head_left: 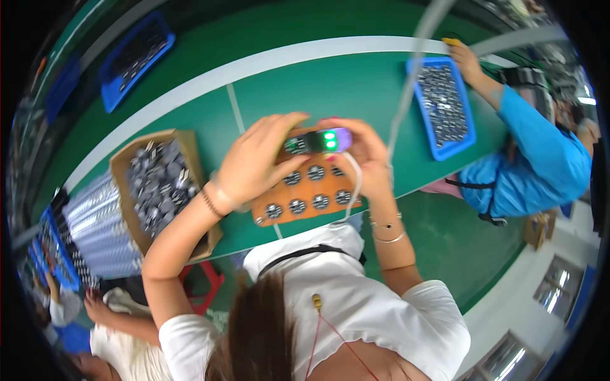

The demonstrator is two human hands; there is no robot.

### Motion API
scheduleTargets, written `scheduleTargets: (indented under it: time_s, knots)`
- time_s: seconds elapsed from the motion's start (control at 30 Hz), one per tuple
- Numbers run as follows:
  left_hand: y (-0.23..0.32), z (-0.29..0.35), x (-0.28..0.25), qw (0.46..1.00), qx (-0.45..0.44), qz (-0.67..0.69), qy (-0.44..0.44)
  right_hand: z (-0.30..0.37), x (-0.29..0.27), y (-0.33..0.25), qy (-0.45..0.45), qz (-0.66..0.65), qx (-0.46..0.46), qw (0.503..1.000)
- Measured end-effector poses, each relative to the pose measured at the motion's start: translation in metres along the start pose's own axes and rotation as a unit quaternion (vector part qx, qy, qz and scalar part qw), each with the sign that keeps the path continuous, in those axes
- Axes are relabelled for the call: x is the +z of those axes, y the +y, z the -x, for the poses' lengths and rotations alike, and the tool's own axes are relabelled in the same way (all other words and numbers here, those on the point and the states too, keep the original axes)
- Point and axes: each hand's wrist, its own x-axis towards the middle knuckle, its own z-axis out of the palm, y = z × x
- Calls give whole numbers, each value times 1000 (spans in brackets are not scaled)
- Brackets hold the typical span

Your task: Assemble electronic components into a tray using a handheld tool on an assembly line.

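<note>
A small black and purple device [318,141] with two glowing green lights is held up between my hands. My left hand [259,152] closes around its black end, thumb below and fingers above. At the purple end, my right hand [363,149] grips it with the fingers curled, partly hidden behind it. A white cable [357,184] hangs from the right part of the device. Beneath my hands lies an orange-brown board [286,214] with rows of round black-and-silver parts [297,206]; its far part is covered by my hands and the device.
To the left stands a cardboard box [121,184] of loose grey and metal parts, beside stacked clear plastic trays [98,222]. Blue trays of small parts [473,130] [113,95] are at right and far left. A person in blue [527,165] reaches toward the right tray. A grey cord [400,111] hangs down.
</note>
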Motion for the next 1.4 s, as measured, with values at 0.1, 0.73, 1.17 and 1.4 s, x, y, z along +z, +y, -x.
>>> scheduleTargets:
  time_s: [0.1,0.73,1.17,1.4]
  knots:
    - [-4,0,3,1000,-7,5,-3,0,0,2,8,-13,-10,1000]
    - [-15,-10,35,980,63,-162,-93,14,-30,0,71,128,-61,987]
    - [9,-17,26,999,41,12,-10,13,-28,-6,17,158,-72,985]
    - [-9,-14,34,990,22,-121,-63,23,-42,-1,150,97,-74,981]
